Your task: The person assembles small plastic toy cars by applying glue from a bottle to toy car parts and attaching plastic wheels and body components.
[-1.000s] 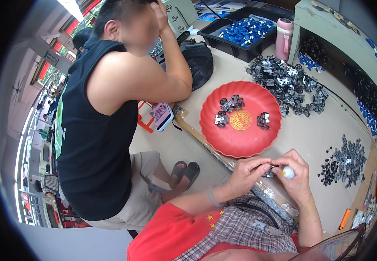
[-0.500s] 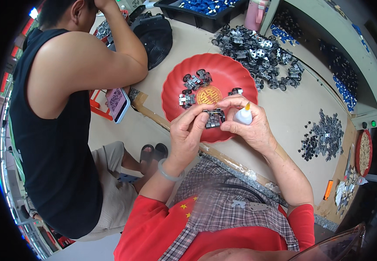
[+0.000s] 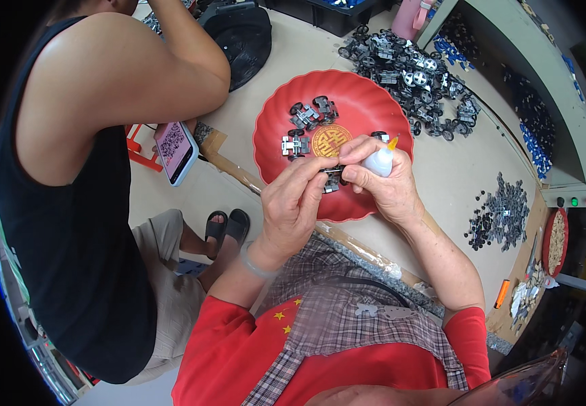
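My left hand and my right hand meet over the red scalloped plate. Between their pinched fingertips is a small dark toy car chassis, partly hidden; a thin bright bar shows at its top edge, but I cannot tell whether it is a separate rod. In my right hand there is also a small white squeeze bottle with a yellow tip pointing up. On the plate lie several wheeled toy car chassis, left of and beyond my hands.
Behind the plate is a heap of wheeled chassis. Small grey and black parts lie to the right, near an orange lighter-like object. A grey machine housing borders the right. At left, a person leans on the table beside a phone.
The chassis between my fingers has tilted and shows less of its face. My fingertips have come closer together. The head view has shifted slightly, and the bottle stays in my right hand.
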Motion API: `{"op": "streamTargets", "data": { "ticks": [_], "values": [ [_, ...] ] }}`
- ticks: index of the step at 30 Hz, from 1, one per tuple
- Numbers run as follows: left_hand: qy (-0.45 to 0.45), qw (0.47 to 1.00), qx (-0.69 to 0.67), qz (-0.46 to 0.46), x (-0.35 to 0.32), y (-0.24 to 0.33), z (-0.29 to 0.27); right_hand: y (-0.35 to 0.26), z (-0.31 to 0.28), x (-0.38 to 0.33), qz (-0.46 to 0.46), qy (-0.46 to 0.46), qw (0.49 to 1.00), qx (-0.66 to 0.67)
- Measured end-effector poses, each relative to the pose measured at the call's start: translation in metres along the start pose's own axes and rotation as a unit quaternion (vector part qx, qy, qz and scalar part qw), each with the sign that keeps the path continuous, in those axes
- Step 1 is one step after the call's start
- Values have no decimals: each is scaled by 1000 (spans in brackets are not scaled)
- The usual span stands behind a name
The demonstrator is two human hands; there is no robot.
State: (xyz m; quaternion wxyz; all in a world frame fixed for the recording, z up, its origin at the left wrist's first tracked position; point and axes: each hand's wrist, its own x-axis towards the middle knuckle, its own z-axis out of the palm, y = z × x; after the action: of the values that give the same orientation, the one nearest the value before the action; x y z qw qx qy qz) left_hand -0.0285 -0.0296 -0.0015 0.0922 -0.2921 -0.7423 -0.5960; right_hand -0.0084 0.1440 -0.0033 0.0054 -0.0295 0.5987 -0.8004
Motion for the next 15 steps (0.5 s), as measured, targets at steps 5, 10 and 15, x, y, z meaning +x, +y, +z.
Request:
{"op": "streamTargets", "data": {
  "ticks": [5, 10, 15],
  "values": [
    [7, 1000, -5, 16, 17, -2, -11, -18, 12, 10, 13, 17, 1000, -6],
    [116, 987, -92, -62, 65, -32, -37, -27, 1, 4, 14, 40, 998, -47],
    [223, 972, -66, -43, 85, -70, -81, -24, -4, -16, -33, 44, 995, -82]
  ]
}}
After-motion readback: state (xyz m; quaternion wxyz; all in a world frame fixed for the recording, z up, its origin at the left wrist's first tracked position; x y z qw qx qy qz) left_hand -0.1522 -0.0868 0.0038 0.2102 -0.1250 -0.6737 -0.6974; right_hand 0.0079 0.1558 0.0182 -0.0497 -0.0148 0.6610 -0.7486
